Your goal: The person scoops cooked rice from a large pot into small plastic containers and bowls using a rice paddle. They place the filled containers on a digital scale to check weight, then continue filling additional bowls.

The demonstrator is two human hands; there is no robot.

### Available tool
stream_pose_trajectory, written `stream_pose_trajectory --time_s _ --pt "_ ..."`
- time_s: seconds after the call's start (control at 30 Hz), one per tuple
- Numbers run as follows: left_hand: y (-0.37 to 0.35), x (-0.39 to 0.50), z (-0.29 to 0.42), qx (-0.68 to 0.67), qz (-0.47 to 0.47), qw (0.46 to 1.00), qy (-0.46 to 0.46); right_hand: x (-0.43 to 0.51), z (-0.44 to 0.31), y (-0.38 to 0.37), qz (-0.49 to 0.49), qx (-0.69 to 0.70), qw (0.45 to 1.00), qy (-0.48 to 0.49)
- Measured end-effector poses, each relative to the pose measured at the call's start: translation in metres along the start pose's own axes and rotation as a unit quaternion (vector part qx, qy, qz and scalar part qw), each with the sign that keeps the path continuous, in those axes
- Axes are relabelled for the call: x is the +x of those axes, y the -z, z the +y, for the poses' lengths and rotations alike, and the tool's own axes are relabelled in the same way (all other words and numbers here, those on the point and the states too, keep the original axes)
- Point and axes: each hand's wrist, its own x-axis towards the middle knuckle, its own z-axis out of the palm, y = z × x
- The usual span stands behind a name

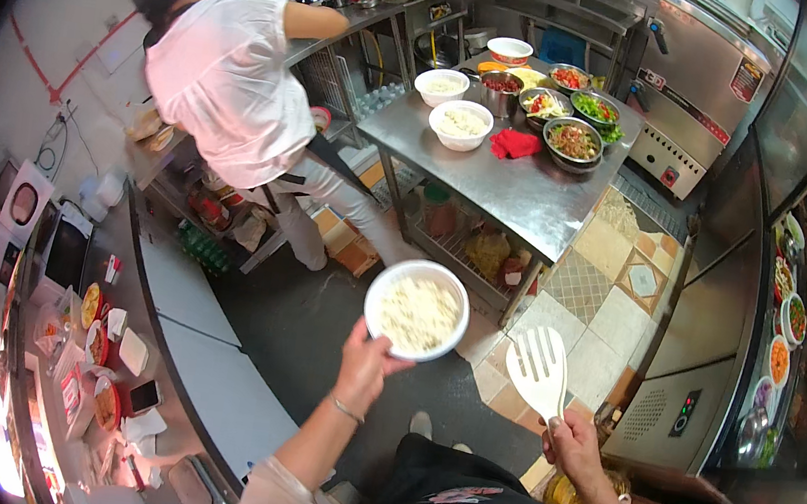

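Note:
My left hand [368, 365] grips the near rim of a white bowl [372, 301] with pale cooked rice [418, 314] in it. The bowl is held out over the dark floor, short of the steel table. In my right hand [573, 443] is the handle of a white slotted plastic spatula [540, 367], its head raised and apart from the bowl. On the steel table [501, 196] ahead stand two more white bowls of rice, one nearer [461, 124] and one behind [441, 87]. A red cloth [515, 145] lies beside the nearer one.
Metal bowls of chopped toppings [572, 143] crowd the table's right side, around a steel pot [500, 94]. A person in a white top [228, 79] leans over the left counter. A steel steamer cabinet [688, 90] stands behind right. A kitchen scale [200, 491] sits on the near-left counter.

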Motion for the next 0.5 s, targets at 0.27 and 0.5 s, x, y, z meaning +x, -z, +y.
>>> stream_pose_trajectory --time_s 0.27,0.5 --pt "-0.019 0.308 0.126 -0.008 0.057 0.987 -0.15 0.093 -0.036 -0.023 0.107 0.01 0.993 -0.045" --pt "-0.045 0.484 0.145 -0.085 0.055 0.986 -0.135 0.155 -0.07 -0.056 0.113 0.046 0.991 -0.053"
